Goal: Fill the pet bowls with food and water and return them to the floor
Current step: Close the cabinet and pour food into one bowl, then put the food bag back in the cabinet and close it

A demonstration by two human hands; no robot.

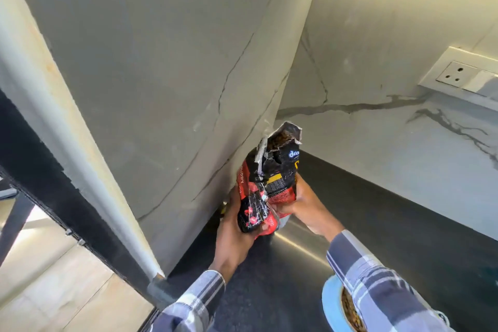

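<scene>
A black and red pet food bag (272,172) stands upright in the corner of a dark countertop (390,224), its torn top open with brown kibble showing inside. My left hand (234,234) grips the bag's lower left side. My right hand (307,207) holds its lower right side. A light blue pet bowl (330,302) with kibble in it sits on the counter near the bottom edge, partly hidden under my right sleeve.
A grey marble-look wall panel (188,89) rises right behind the bag. A white veined backsplash (404,137) runs along the counter's right, with a white socket plate (458,73) on it. Tiled floor (54,291) lies past a dark frame at lower left.
</scene>
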